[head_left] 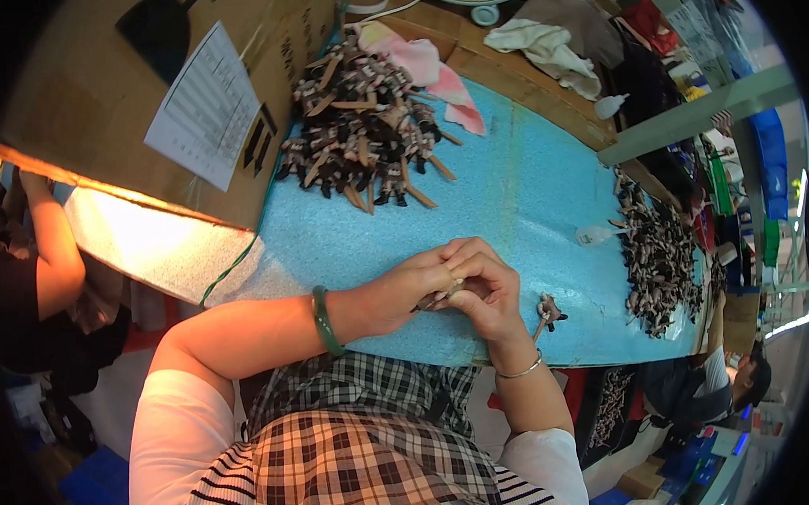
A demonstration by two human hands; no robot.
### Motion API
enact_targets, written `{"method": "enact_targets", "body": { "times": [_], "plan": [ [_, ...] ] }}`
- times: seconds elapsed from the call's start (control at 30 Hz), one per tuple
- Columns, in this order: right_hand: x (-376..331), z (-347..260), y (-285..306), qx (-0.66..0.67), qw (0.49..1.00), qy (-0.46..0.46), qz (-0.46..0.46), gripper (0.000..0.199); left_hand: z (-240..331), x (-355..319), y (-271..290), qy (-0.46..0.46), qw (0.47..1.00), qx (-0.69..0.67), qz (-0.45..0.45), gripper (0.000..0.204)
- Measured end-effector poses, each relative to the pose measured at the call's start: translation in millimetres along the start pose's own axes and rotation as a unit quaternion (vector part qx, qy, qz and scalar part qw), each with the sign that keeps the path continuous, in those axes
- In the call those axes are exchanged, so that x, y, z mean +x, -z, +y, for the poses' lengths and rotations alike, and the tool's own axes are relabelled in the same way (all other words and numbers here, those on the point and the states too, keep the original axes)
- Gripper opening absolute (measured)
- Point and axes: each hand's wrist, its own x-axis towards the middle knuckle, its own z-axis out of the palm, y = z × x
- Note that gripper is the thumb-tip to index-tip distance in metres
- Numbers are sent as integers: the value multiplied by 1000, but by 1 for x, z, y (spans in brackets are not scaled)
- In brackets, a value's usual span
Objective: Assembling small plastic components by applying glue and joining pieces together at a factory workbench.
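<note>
My left hand (395,291), with a green bangle at the wrist, is closed in front of my apron. My right hand (489,289), with a thin bracelet at the wrist, meets it fingertip to fingertip. Between them they pinch a small figurine (438,298), mostly covered by the fingers; a dark end and a pale bit show. Beside my right wrist a single small figurine (549,309) lies on the blue tabletop (474,200). A big heap of similar dark, brown and pinkish figurines (363,132) sits farther off, beyond my left hand.
A large cardboard box (260,42) with a paper sheet (204,108) stands at the left. Pink cloth (433,75) lies by the heap. On the right are another figurine pile (658,259) and a small clear bottle (593,235). Other people work at both sides.
</note>
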Motion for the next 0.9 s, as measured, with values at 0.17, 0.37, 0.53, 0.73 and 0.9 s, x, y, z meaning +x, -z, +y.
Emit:
{"method": "enact_targets", "body": {
  "times": [0.17, 0.37, 0.53, 0.73, 0.9],
  "plan": [
    [0, 2, 1, -3, 1000, -16, -7, 17, 7, -2, -4, 18, 1000, 5, 20, 19],
    [-4, -1, -3, 56, 997, -43, 12, 18, 5, -6, -5, 29, 999, 5, 45, 25],
    [-6, 1, -1, 54, 998, -33, -15, 15, 1, -8, 1, 34, 998, 1, 45, 18],
    [-5, 2, 0, 39, 999, -17, -17, 16, 4, -6, 1, 47, 998, 19, 37, 20],
    [-4, 4, 0, 63, 998, -27, -15, 15, 2, -7, 5, 49, 997, 12, 58, 21]
  ]
}}
